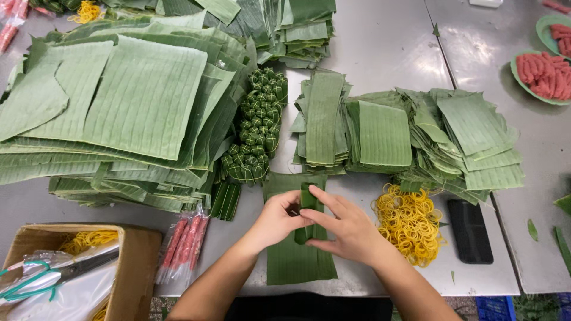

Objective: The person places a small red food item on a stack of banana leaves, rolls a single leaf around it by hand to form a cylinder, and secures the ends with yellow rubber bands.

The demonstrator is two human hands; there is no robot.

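Steel table (380, 35) carries leaf stacks (125, 107) at its left edge. Near the front edge, my left hand (275, 221) and right hand (348, 229) both pinch a roll (307, 208) over a leaf (297, 261). Bands (410, 221) lie right.

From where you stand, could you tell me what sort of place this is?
Most likely a food-wrapping workstation in a small production kitchen: stacks of cut banana leaves cover a steel table, with yellow rubber bands and plates of pink sausage nearby.

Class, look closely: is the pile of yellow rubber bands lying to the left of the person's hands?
No, the yellow rubber bands lie on the table beside the right hand, away from the left hand.
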